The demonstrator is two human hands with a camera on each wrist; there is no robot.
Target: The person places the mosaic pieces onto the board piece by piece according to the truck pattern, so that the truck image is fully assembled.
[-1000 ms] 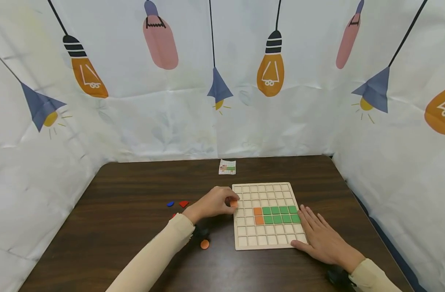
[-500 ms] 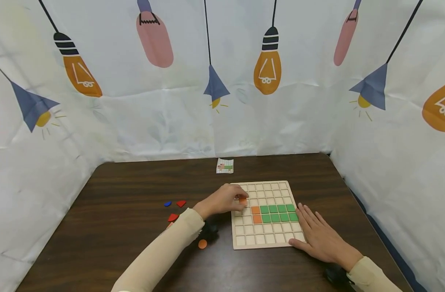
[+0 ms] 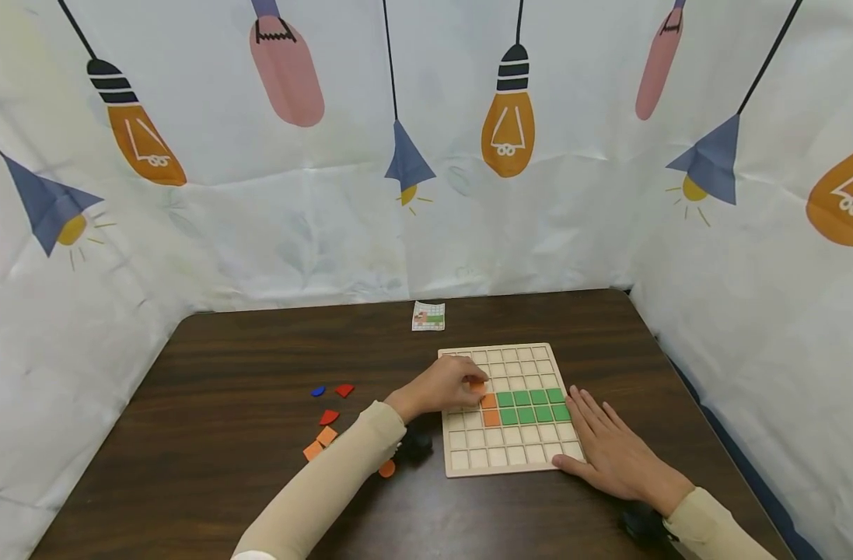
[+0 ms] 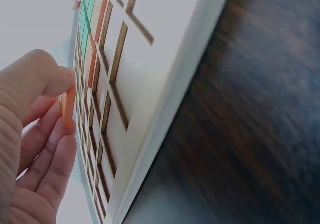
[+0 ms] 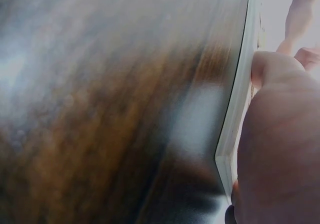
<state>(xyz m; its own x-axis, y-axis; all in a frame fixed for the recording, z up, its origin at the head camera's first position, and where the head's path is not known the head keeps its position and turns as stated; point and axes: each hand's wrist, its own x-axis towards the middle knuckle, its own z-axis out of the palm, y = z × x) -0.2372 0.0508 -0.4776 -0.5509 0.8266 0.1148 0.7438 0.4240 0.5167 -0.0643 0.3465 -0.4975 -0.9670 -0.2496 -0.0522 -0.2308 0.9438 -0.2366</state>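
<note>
My left hand pinches a small orange tile between thumb and fingers, over the left-middle part of a pale wooden grid board. In the left wrist view the tile stands edge-on just off the board, its full shape hidden. Two orange squares lie in the grid, one partly behind my fingers. Beside them, two rows of green squares reach the board's right edge. There my right hand rests with straight fingers, its thumb on the board's lower right corner.
Left of the board lie two loose orange squares, an orange disc, red pieces and a blue piece. A small printed grid card lies at the back of the dark wooden table.
My left hand has carried the orange tile rightward from the board's left edge to near the placed orange squares. My right hand stays at the board's right edge.
</note>
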